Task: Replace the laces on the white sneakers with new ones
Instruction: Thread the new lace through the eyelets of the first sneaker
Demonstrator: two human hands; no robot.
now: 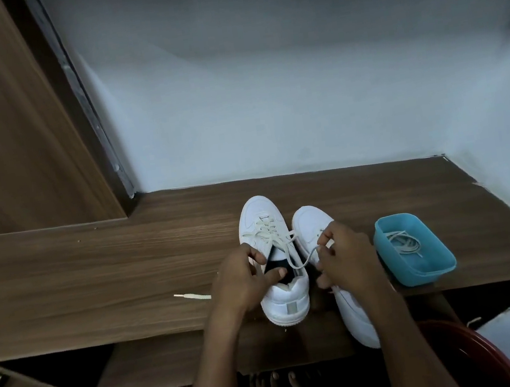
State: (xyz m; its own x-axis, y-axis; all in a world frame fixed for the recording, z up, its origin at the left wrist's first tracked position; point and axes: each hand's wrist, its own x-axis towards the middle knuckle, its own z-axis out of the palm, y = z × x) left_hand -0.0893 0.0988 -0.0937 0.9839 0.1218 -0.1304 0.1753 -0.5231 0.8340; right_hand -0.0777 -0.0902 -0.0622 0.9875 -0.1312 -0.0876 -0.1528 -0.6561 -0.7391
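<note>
Left hand (pixel 243 280) around sneaker (pixel 286 297) collar, lace (pixel 302 261) pinched in right hand (pixel 347 255), blue tub (pixel 422 274) alongside.

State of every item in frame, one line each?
Left hand: grips left sneaker collar.
Right hand: pinches lace.
Left sneaker: laced, top loosened.
Right sneaker: eyelets hidden by right hand.
Blue tub: open, holds coiled lace.
Stray lace: lying loose on shelf.

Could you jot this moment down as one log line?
left hand grips laced sneaker | right hand pinches its lace | loose laces in blue tub
</note>
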